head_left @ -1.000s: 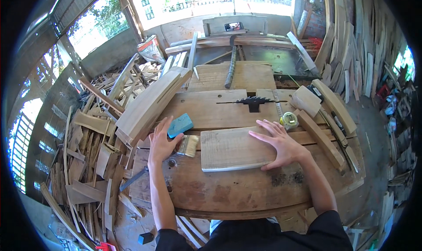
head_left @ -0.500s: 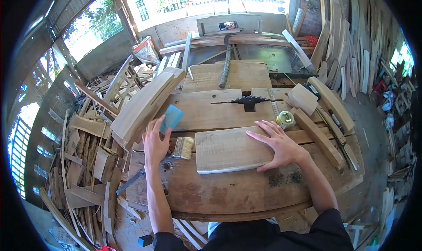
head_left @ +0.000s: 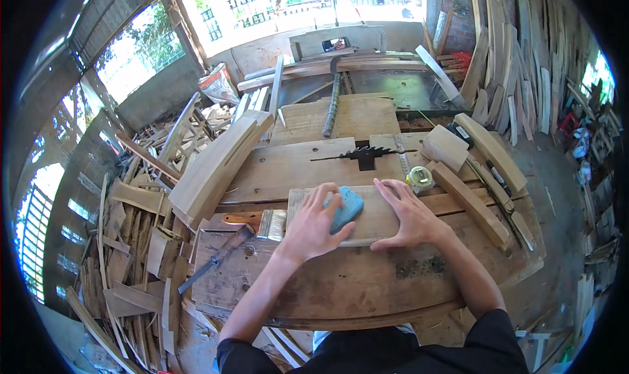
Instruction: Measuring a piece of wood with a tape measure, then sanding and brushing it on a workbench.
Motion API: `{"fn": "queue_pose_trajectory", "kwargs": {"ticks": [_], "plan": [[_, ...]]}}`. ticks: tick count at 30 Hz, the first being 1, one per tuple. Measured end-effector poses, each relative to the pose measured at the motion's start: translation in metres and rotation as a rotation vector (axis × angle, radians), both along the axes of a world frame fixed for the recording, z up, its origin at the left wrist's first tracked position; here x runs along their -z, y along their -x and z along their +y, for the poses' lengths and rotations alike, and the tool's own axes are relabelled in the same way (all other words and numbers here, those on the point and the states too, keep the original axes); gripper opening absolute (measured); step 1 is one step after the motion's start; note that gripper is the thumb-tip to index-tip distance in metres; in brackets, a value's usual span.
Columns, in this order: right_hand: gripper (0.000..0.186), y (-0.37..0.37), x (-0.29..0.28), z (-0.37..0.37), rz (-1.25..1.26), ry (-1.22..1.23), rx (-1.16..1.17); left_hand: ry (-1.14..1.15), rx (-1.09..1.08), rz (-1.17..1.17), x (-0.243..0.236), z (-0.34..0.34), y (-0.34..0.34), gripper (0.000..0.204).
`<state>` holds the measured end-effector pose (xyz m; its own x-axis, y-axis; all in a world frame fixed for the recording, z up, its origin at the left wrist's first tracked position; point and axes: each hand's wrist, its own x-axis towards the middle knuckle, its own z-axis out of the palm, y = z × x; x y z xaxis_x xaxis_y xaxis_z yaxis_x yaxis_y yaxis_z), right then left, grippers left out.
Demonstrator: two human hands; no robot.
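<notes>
My left hand (head_left: 314,226) grips a blue sponge-like block (head_left: 348,205) on the top face of a rectangular wooden board (head_left: 373,217). My right hand (head_left: 419,223) holds the board's right part, with its thumb at the near edge and fingers over the far side. Left of the board lies a paintbrush (head_left: 270,224) with a wooden handle, beside a dark flat metal tool (head_left: 216,259). A yellow tape measure (head_left: 419,179) sits just beyond my right fingers. Behind the board, a toothed saw blade (head_left: 363,154) protrudes from the workbench (head_left: 295,295).
Thick timber pieces (head_left: 206,171) flank the work on the left, and more blocks (head_left: 472,207) lie at the right. A long wrapped-handle tool (head_left: 331,105) lies farther back. Scrap wood heaps (head_left: 131,269) fill the left side; upright planks (head_left: 511,86) line the right wall.
My left hand took the blue block from the bench's left and carried it rightward onto the board, uncovering the brush handle. My right hand stayed on the board.
</notes>
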<state>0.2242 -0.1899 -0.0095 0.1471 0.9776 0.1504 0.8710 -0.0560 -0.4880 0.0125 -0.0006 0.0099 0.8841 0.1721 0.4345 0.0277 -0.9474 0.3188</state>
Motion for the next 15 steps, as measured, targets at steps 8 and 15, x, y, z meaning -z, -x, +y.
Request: {"fn": "queue_pose_trajectory", "kwargs": {"ticks": [8,15], "plan": [[0.111,-0.051,0.031,-0.002,0.506,-0.172,-0.099,0.093,0.377,0.104,0.003,-0.055,-0.047,0.033],[0.094,-0.047,0.043,0.007,0.755,-0.219,0.031,0.134,0.513,-0.024,0.009,-0.036,-0.063,0.031]]}}
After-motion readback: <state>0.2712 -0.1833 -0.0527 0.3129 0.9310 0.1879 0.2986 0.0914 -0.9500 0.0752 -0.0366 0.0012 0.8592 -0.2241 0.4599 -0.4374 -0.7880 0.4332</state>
